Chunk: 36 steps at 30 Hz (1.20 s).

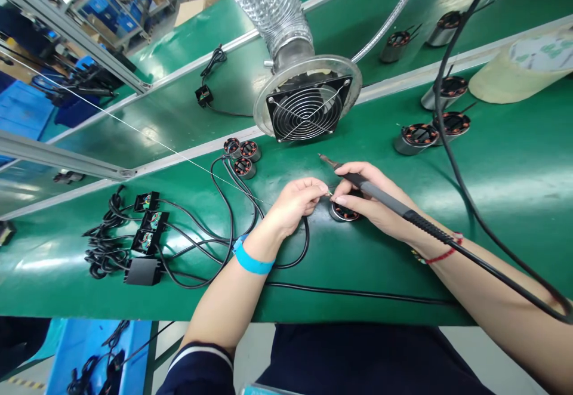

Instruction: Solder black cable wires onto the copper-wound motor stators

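Head view: we work on a green bench (492, 174) beneath a fan duct (307, 111); our left hand (295, 201) pinches a wire, our right hand (376, 201) grips a soldering iron (394, 204).

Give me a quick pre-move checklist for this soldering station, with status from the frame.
1. Soldering iron in the right hand: ok, held along its grip, tip pointing away from the fingers.
2. Iron tip clear of the motor coil: ok, tip is raised toward the fan.
3. Wire end pinched by the left hand: ok, the fingers meet just over the coil.
4. Coil sitting flat on the green table: cannot tell, hands hide most of it.
5. Iron's cable free: ok, it trails along the right forearm.
6. Fan running: cannot tell.
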Each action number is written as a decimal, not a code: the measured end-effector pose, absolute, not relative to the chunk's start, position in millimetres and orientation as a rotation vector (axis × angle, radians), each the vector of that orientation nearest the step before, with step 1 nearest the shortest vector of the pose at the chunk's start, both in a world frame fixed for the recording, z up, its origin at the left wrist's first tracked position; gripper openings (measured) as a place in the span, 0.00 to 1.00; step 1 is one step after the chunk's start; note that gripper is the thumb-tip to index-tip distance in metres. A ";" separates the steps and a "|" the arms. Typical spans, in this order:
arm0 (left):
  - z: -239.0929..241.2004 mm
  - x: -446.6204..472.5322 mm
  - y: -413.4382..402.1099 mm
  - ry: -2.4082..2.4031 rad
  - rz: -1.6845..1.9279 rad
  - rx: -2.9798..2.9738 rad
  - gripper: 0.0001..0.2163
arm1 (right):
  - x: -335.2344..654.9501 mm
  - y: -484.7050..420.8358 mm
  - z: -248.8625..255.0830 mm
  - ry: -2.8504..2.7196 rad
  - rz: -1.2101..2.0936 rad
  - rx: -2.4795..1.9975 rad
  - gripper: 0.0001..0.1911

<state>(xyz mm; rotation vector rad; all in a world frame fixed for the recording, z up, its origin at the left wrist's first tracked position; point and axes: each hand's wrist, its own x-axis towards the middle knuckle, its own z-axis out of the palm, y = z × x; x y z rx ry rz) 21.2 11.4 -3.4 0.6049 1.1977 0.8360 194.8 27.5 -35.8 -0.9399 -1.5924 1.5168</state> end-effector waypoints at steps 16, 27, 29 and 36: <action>-2.6 28.5 8.6 1.289 0.912 0.721 0.05 | 199.1 19.5 -22.5 -2.082 0.868 -1.109 0.12; -0.6 24.2 9.0 1.259 0.894 0.737 0.05 | 190.6 24.7 -12.7 -2.003 1.043 -1.071 0.15; -0.7 22.9 9.2 1.260 0.882 0.732 0.05 | 190.4 21.3 -14.7 -1.944 1.037 -1.092 0.18; 0.0 21.1 9.9 1.257 0.841 0.721 0.07 | 196.2 11.8 -23.5 -1.980 0.861 -1.117 0.18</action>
